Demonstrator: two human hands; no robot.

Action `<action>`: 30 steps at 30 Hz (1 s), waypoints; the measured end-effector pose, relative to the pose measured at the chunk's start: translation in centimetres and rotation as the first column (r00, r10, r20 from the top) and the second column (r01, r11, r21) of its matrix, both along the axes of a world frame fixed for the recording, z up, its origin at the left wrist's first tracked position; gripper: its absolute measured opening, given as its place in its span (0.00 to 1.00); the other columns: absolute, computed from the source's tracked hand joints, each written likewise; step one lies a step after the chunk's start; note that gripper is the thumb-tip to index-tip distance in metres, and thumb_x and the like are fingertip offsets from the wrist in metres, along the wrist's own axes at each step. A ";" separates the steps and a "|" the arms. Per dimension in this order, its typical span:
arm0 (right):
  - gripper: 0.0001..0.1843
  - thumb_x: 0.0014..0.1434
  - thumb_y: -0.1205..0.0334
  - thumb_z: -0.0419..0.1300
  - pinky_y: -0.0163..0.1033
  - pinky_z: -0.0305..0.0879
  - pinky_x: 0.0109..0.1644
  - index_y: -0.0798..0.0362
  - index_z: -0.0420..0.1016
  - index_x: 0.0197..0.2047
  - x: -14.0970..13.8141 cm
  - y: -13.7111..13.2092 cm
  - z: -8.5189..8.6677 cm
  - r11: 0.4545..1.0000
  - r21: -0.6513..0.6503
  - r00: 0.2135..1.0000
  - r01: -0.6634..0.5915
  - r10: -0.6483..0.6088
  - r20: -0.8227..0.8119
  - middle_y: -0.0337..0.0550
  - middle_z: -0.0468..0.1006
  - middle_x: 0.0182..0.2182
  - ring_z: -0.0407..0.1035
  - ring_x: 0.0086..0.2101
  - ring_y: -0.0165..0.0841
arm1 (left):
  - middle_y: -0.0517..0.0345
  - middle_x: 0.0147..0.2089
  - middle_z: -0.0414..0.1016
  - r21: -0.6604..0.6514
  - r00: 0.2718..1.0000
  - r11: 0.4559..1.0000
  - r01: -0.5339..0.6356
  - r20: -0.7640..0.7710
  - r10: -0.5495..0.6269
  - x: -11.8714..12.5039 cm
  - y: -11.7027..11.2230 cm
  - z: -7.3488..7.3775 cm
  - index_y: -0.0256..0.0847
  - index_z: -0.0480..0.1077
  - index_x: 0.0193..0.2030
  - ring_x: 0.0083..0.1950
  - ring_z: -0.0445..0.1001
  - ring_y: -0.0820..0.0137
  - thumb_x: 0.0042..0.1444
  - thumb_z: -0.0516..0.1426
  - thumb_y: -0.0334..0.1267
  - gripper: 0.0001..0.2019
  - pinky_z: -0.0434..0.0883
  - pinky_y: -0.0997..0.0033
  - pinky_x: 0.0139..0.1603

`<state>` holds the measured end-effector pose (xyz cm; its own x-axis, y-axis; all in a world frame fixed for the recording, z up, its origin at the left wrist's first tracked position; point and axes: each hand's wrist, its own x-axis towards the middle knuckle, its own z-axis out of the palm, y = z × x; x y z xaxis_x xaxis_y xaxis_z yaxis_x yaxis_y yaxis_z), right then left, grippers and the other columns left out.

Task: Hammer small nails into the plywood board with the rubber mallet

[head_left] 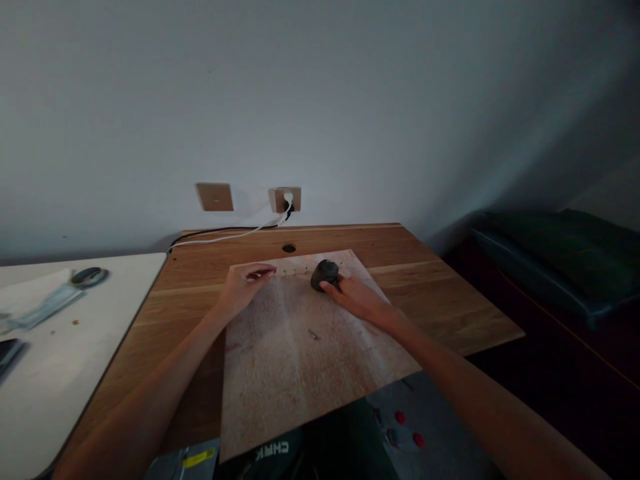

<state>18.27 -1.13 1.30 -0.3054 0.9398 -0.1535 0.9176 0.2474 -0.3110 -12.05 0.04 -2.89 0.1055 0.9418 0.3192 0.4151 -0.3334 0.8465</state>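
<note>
A thin wooden board (pixel 280 360) lies on the wooden desk, jutting over its front edge. Several small nails (pixel 295 271) stand upright in a row near the board's far edge. My left hand (pixel 246 283) pinches at the row's left end, closed on what looks like another nail, mostly covered by the fingertips. In my right hand (pixel 357 297) is a dark rounded stone (pixel 325 275), gripped from the right and held just above the board, beside the row. A few loose nails (pixel 313 335) lie on the middle of the board.
Beside the wooden desk (pixel 425 280) at left, a white table (pixel 65 373) carries a tape roll (pixel 90 277), a face mask (pixel 47 307) and a dark phone-like object (pixel 10 353). Cables (pixel 225 235) run to a wall socket (pixel 286 199). A dark green cushion (pixel 560 260) is at right.
</note>
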 end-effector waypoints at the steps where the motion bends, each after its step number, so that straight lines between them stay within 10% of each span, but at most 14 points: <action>1: 0.27 0.78 0.40 0.52 0.52 0.75 0.55 0.56 0.81 0.50 0.0 0.0 0.0 1.000 0.000 1.000 -0.004 0.004 0.002 0.47 0.86 0.42 0.82 0.44 0.39 | 0.50 0.46 0.88 0.020 0.999 1.000 -0.017 -0.037 0.018 -0.3 0.0 -0.1 0.41 0.83 0.44 0.48 0.85 0.60 0.61 0.61 0.48 0.15 0.81 0.58 0.55; 16: 0.35 0.78 0.37 0.45 0.45 0.73 0.50 0.59 0.82 0.51 0.2 0.1 0.0 0.999 0.016 1.000 -0.029 0.029 -0.003 0.56 0.87 0.40 0.82 0.43 0.43 | 0.55 0.45 0.87 0.137 0.879 0.988 -0.072 -0.459 0.127 -1.4 -0.2 -0.2 0.46 0.79 0.44 0.44 0.84 0.60 0.64 0.57 0.38 0.08 0.77 0.59 0.56; 30: 0.41 0.78 0.36 0.41 0.42 0.71 0.45 0.61 0.82 0.54 0.3 0.1 -0.2 0.999 0.018 0.999 -0.028 0.028 0.023 0.63 0.87 0.42 0.83 0.42 0.47 | 0.47 0.51 0.79 0.241 0.855 0.970 -0.034 -0.495 0.153 -1.8 -0.1 -0.7 0.43 0.76 0.45 0.52 0.79 0.56 0.59 0.51 0.30 0.15 0.76 0.55 0.58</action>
<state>18.53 -0.98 1.08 -0.3281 0.9337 -0.1430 0.9170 0.2785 -0.2856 -13.86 -0.06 -3.55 0.2236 0.8693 0.4408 0.8040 -0.4202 0.4208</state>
